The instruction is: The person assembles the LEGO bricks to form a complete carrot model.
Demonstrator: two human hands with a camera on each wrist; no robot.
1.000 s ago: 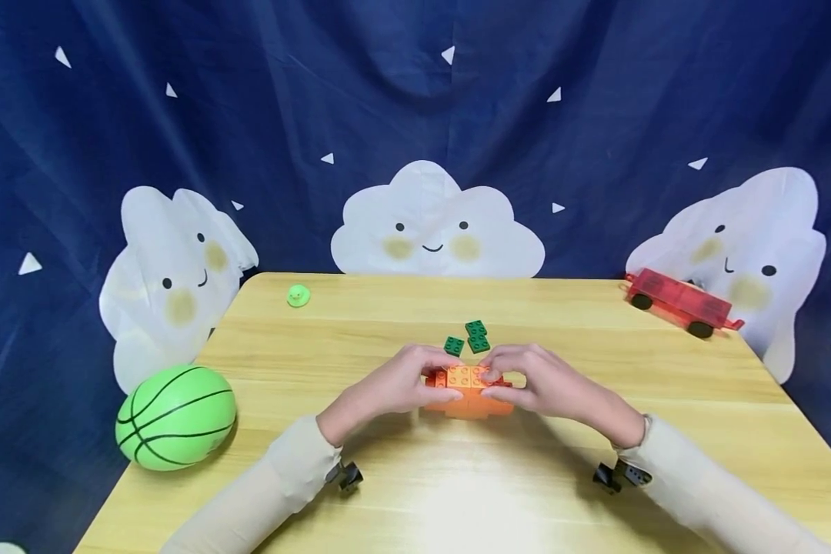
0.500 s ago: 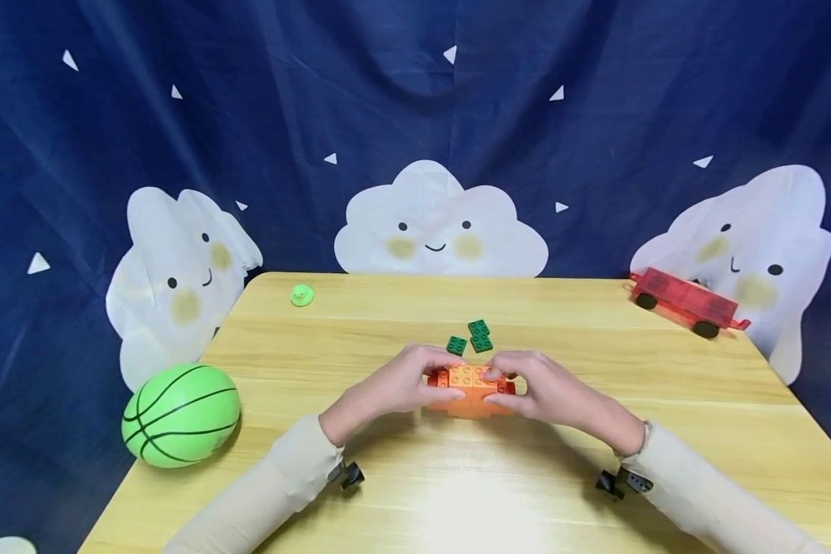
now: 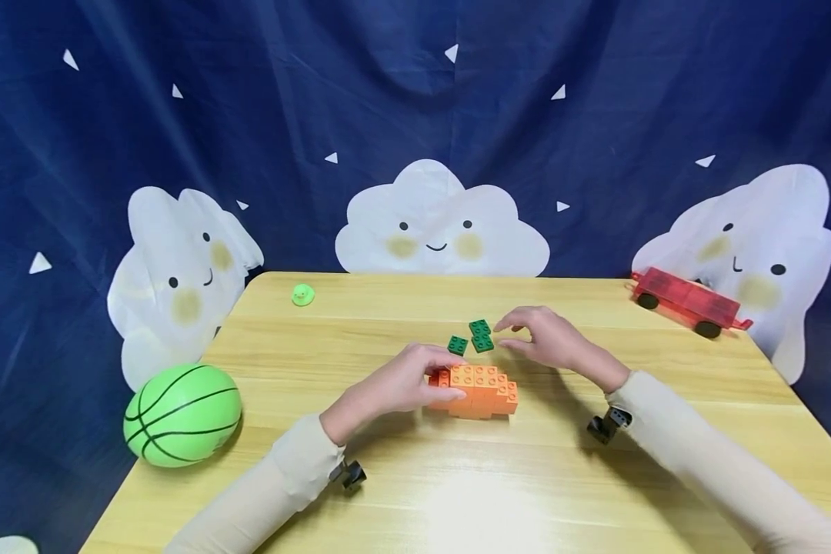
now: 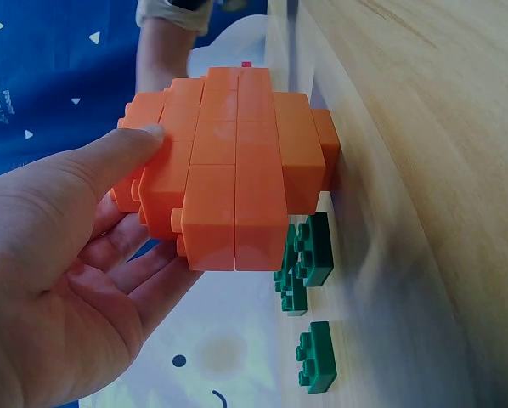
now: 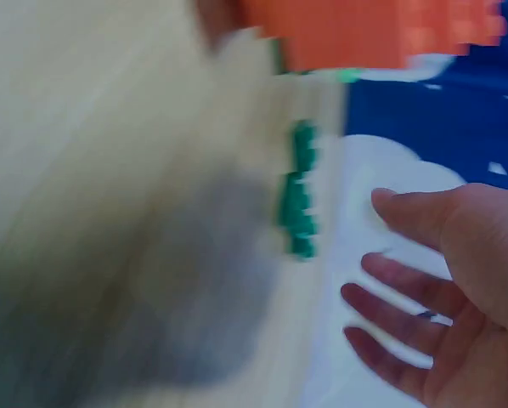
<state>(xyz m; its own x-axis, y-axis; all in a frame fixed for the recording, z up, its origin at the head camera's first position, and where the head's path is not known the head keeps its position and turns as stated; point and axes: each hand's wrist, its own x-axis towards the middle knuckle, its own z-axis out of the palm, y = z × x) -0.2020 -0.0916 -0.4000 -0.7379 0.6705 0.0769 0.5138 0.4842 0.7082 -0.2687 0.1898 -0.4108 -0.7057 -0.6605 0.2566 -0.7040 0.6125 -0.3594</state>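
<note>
An orange block build (image 3: 481, 392) of stacked toy bricks sits on the table, stepped at its ends. My left hand (image 3: 412, 378) grips its left end, thumb on the near side and fingers behind; the left wrist view shows this hold on the orange bricks (image 4: 228, 170) too. Away from the build, my right hand (image 3: 550, 338) hovers just right of the green bricks (image 3: 482, 336), holding nothing. In the right wrist view its fingers (image 5: 407, 302) are spread apart and relaxed. Another small green brick (image 3: 458, 345) lies behind the orange build.
A green ball (image 3: 183, 415) with black lines stands at the left edge of the table (image 3: 360, 492). Toward the back left sits a small green duck toy (image 3: 302, 295). A red wheeled toy wagon (image 3: 692, 302) is at the back right. A cloud-patterned curtain (image 3: 415, 100) hangs behind.
My right hand has let go of the orange build's right end and moved back and slightly right, beside the green bricks. The left hand has kept its grip in place.
</note>
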